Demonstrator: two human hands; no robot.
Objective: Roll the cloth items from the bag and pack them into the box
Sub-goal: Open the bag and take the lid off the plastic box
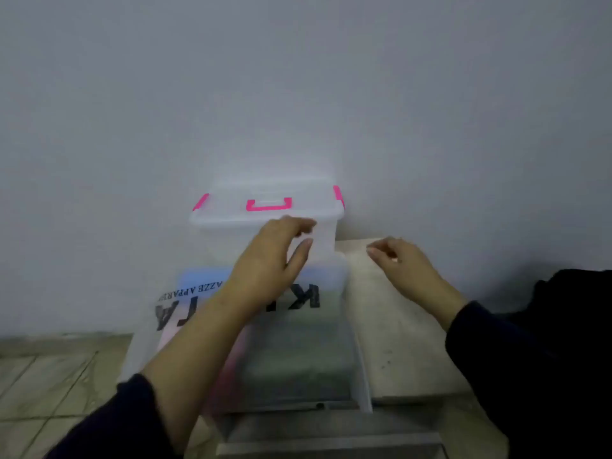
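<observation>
Head view is blurred: the left hand [271, 256] reaches for the clear box [228, 220], fingers wide, touching its front wall under the pink-latched lid [268, 193] at the surface's back edge. Right hand [400, 260] hovers loosely curled, empty. Printed bag [298, 346] lies in front, unopened it seems. Likely setup; next, unlatching the lid.

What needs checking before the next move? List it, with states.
1. Box within reach: ok, against the wall.
2. Lid off: not ok, it sits on top, pink latches at its ends.
3. Latches released: cannot tell, blurred.
4. Left hand placed: ok, fingers at the lid's front edge.
5. Right hand free: ok, holds nothing, hovers beside the box.
6. Bag at hand: ok, lies in front of the box, contents unclear.
</observation>
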